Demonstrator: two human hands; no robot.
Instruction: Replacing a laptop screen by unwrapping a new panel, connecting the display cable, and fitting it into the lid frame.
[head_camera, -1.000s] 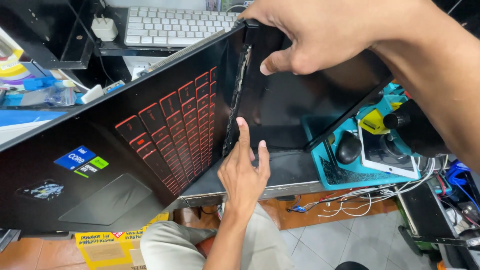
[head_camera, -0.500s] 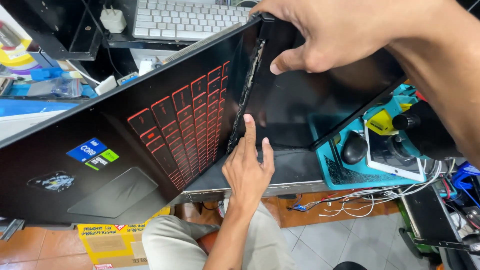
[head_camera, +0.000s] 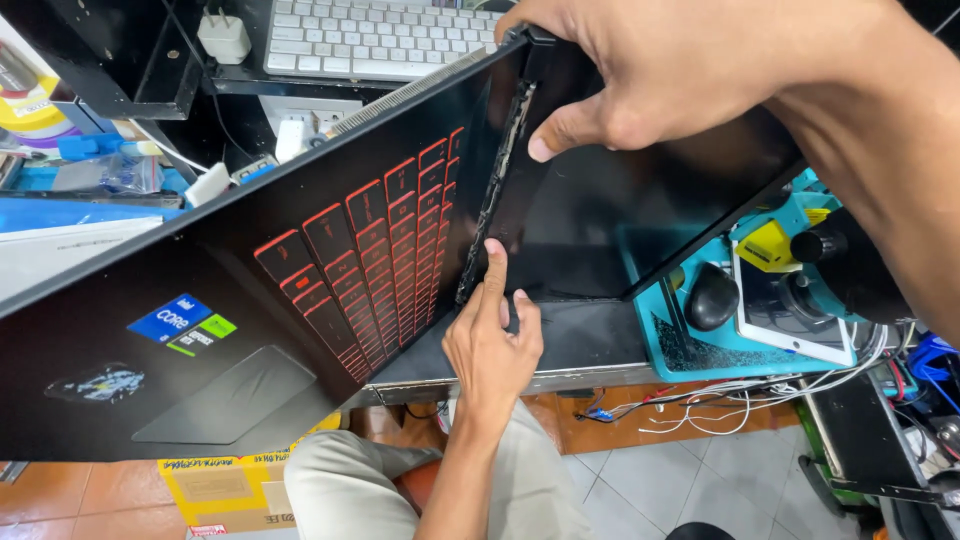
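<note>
A black laptop (head_camera: 250, 300) with red-outlined keys is tilted on its side over the bench, lid open. Its keyboard half lies to the left and its dark screen (head_camera: 610, 220) to the right. My right hand (head_camera: 680, 70) comes in from the upper right and grips the top end of the hinge and the screen corner, thumb on the screen side. My left hand (head_camera: 495, 345) reaches up from my lap. Its index finger rests on the lower end of the hinge gap, where the bezel edge looks slightly parted, and its thumb is beside it.
A white keyboard (head_camera: 370, 40) and a white plug adapter (head_camera: 225, 35) sit on a shelf behind. To the right are a teal mat (head_camera: 700, 355), a white tablet (head_camera: 790, 325), a black mouse (head_camera: 712, 297) and tangled cables (head_camera: 740, 395). A yellow cardboard box (head_camera: 220, 490) stands on the tiled floor.
The laptop and both hands have shifted slightly to the right in view. My left index finger stays at the lower hinge and my right hand keeps its grip.
</note>
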